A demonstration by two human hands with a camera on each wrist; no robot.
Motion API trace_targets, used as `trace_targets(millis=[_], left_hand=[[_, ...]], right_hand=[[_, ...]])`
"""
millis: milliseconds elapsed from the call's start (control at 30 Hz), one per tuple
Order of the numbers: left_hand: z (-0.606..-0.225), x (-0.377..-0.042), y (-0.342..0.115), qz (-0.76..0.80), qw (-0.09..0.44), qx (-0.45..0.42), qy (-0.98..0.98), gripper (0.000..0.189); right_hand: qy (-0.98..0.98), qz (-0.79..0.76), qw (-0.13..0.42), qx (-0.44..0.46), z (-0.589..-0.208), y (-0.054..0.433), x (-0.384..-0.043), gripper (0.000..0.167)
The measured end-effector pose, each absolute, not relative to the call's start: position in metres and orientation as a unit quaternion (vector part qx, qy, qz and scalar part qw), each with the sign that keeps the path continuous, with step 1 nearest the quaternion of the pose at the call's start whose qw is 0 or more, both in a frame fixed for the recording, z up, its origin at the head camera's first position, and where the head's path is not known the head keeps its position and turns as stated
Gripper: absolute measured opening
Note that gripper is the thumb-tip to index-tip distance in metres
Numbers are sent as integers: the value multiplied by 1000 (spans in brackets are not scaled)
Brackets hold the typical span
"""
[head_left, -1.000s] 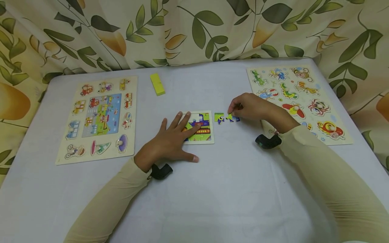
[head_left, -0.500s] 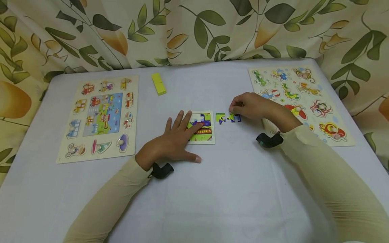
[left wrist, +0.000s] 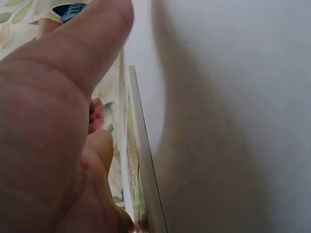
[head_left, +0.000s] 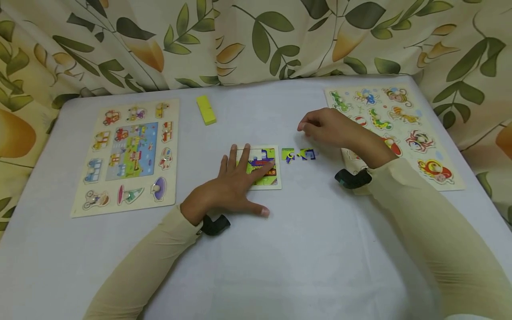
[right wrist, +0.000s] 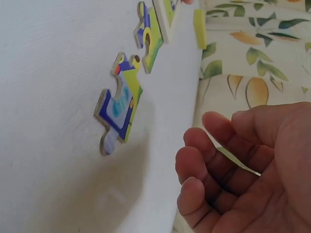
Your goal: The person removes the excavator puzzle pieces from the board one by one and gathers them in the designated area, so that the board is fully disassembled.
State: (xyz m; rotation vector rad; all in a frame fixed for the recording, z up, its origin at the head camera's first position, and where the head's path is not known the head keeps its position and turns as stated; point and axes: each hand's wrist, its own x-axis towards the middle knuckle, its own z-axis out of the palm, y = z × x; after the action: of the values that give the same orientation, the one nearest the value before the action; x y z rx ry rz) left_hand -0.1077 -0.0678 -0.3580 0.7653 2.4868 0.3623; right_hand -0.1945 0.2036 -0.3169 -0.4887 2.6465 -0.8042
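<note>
My left hand [head_left: 230, 186] rests with spread fingers over a small framed jigsaw puzzle [head_left: 279, 178] in the middle of the table, covering its left part. The left wrist view shows the puzzle's frame edge [left wrist: 147, 160] beside that hand [left wrist: 43, 131]. Two loose jigsaw pieces lie flat just right of the frame: a green and yellow one [head_left: 287, 154] and one with a blue-edged window [head_left: 309, 154]. Above and right of them hovers my right hand [head_left: 332, 127], its fingers loosely bent. From the right wrist, that hand [right wrist: 243, 165] holds nothing and is apart from the window piece [right wrist: 119, 104].
At the left lies a wooden peg puzzle board [head_left: 170, 198] with vehicle pieces. Another board [head_left: 452, 184] with insect pieces lies at the right, partly under my right forearm. A yellow block [head_left: 206, 110] sits towards the back, before a leaf-patterned curtain [head_left: 272, 40].
My right hand has lifted off the window piece and moved back from it, leaving the piece on the table. The left hand has shifted slightly right over the puzzle.
</note>
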Motion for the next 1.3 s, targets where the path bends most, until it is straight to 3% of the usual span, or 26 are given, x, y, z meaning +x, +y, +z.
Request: trace_targets(millis=[767, 1300], left_hand=[[-358, -110, -66, 98, 276, 274, 916, 106], [-362, -109, -69, 106, 275, 268, 917, 114]], right_hand=[[909, -300, 199, -211, -326, 167, -193, 25], [889, -300, 227, -262, -334, 140, -190, 22]])
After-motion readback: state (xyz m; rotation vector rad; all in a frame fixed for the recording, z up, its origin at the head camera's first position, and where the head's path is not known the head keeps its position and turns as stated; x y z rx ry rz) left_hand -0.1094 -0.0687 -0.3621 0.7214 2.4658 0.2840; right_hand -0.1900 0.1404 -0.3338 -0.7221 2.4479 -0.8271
